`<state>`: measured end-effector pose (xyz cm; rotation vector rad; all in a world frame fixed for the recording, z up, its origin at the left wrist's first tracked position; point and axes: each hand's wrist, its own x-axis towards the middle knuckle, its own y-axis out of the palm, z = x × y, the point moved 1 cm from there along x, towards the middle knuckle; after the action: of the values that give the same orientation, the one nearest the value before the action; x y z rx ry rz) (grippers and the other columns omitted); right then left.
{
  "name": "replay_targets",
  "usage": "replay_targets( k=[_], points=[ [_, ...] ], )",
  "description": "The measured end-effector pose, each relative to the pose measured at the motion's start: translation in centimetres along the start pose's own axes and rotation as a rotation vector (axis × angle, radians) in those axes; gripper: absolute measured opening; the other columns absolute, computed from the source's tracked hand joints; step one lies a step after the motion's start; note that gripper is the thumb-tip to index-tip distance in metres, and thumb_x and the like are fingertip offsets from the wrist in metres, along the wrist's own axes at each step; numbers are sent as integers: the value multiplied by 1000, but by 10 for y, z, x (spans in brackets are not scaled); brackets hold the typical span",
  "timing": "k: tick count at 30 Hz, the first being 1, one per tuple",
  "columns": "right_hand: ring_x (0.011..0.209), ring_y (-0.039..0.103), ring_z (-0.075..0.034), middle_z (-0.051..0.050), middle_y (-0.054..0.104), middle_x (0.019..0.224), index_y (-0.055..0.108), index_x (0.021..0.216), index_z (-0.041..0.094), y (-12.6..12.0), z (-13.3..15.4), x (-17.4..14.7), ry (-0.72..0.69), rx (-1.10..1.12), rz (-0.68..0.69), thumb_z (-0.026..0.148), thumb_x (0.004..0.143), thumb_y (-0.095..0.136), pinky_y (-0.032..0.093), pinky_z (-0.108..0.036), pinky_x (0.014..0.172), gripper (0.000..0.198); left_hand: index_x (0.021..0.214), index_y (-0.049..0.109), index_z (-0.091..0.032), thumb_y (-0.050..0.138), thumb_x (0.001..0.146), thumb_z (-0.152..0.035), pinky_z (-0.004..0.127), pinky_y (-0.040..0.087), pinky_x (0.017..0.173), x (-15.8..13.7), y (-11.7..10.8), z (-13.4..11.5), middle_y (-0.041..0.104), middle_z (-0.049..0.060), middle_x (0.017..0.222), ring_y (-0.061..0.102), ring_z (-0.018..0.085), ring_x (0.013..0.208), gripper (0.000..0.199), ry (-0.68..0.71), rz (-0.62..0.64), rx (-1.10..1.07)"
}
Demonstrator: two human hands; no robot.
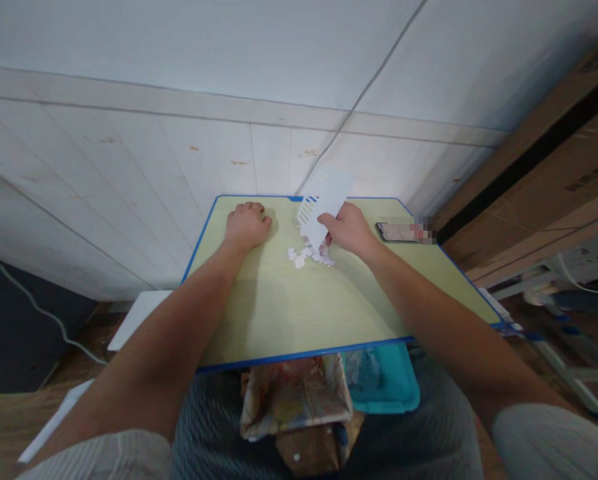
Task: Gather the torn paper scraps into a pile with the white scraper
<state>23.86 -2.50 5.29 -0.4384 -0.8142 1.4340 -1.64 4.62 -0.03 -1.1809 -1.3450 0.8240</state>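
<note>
My right hand (349, 230) pinches a white sheet (332, 197) between thumb and fingers, holding it tilted over the table. A row of slanted slots or stripes runs along the sheet's left side. Beneath its lower edge lies a loose cluster of small white paper scraps (306, 255) on the pale yellow table top. My left hand (249, 225) rests palm down near the table's back left corner, fingers loosely curled and holding nothing that I can see. It is apart from the scraps.
A phone (401, 232) lies at the right of the blue-edged table (299, 320). Under the front edge, by my lap, are a paper-lined box (299, 400) and a turquoise bin (399, 383). Cardboard boxes (533, 160) stand at the right; a wall (203, 153) closes the back.
</note>
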Motion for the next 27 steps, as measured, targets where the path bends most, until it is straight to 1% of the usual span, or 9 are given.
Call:
replay_targets(
  k=[4, 6, 8, 10, 13, 15, 19, 23, 27],
  points=[
    [51, 71, -21, -7, 76, 67, 71, 81, 22, -17, -17, -8, 23, 388, -136, 42, 103, 73, 59, -33, 52, 29, 154, 77, -11, 54, 113, -32, 61, 58, 125, 4, 0, 0, 74, 26, 158, 66, 46, 151, 52, -16, 3, 10],
    [49, 69, -20, -8, 77, 69, 71, 85, 22, -17, -23, -18, 39, 509, -95, 49, 94, 85, 60, -34, 49, 32, 154, 77, -14, 55, 112, -32, 63, 59, 124, 8, -4, -1, 73, 26, 160, 65, 47, 153, 51, -22, 25, 15],
    [50, 70, -21, -8, 78, 70, 72, 85, 23, -12, -26, -30, 53, 555, 12, 56, 86, 95, 63, -35, 49, 41, 152, 79, -16, 59, 110, -33, 65, 59, 124, 14, -6, -3, 72, 26, 161, 63, 48, 155, 49, -40, 65, 11],
    [51, 71, -21, -8, 79, 71, 73, 84, 23, -6, -27, -41, 42, 574, 86, 63, 84, 95, 66, -36, 51, 45, 153, 79, -16, 62, 109, -33, 66, 57, 127, 18, -7, -5, 72, 25, 161, 63, 48, 156, 50, -59, 48, 4],
    [54, 73, -21, -7, 79, 72, 75, 84, 23, -1, -27, -55, -9, 578, 150, 65, 92, 92, 68, -36, 54, 46, 160, 73, -12, 55, 112, -30, 64, 53, 130, 21, 0, -7, 71, 25, 163, 63, 46, 156, 55, -33, 6, -24],
    [56, 74, -21, -6, 80, 72, 77, 85, 23, -1, -27, -62, -45, 570, 195, 63, 97, 90, 69, -36, 57, 44, 161, 72, -11, 52, 112, -27, 63, 51, 133, 21, 8, -7, 71, 25, 164, 62, 46, 156, 55, 1, -12, -40],
    [67, 80, -22, -4, 82, 74, 79, 81, 26, -5, -27, -77, -147, 494, 299, 53, 108, 82, 72, -36, 72, 39, 153, 75, -17, 55, 109, -24, 62, 47, 134, 24, 20, -2, 73, 20, 160, 62, 44, 155, 49, 24, -42, -100],
    [74, 82, -24, -4, 84, 77, 77, 74, 31, -11, -32, -84, -193, 394, 344, 54, 112, 80, 72, -37, 73, 45, 145, 78, -18, 58, 109, -24, 64, 47, 133, 29, 27, 3, 74, 18, 154, 62, 44, 154, 42, 22, -46, -138],
    [75, 82, -25, -4, 83, 76, 75, 69, 32, -16, -34, -88, -219, 331, 368, 56, 115, 76, 71, -40, 78, 52, 146, 79, -23, 61, 111, -25, 64, 48, 133, 29, 26, 6, 75, 14, 153, 60, 44, 154, 40, 20, -39, -189]
  ],
)
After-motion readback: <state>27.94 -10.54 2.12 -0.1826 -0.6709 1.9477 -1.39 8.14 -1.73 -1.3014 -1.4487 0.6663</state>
